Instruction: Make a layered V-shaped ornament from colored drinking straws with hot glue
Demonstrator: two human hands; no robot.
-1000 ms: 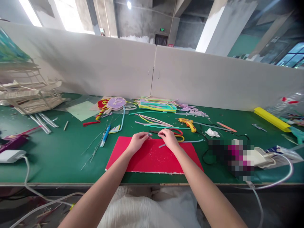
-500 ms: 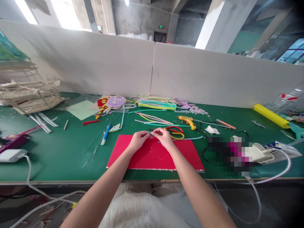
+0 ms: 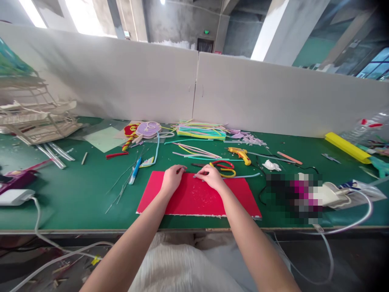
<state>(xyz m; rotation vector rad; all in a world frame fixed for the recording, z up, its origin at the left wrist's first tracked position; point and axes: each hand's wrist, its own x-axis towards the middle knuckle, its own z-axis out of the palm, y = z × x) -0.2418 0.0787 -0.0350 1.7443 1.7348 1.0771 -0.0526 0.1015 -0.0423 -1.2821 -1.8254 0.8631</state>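
Note:
Both of my hands rest at the far edge of a red board (image 3: 197, 198) on the green table (image 3: 75, 194). My left hand (image 3: 172, 178) has its fingers curled, tips near the board's top edge; what they hold is too small to make out. My right hand (image 3: 209, 177) pinches a small dark thing against the board. Just beyond the right hand lie red and yellow scissors (image 3: 224, 168) and a pale blue strip (image 3: 247, 176).
Coloured strips (image 3: 200, 132) are stacked at the back, with a yellow glue gun (image 3: 240, 155) to their right. A blue pen (image 3: 135, 169) and thin wires lie left of the board. A white wire rack (image 3: 36, 117) stands far left; cables and a white plug (image 3: 331, 196) sit right.
My hands came together over the board half a second ago and have since drawn slightly apart and lowered onto its far edge. The view has shifted a little.

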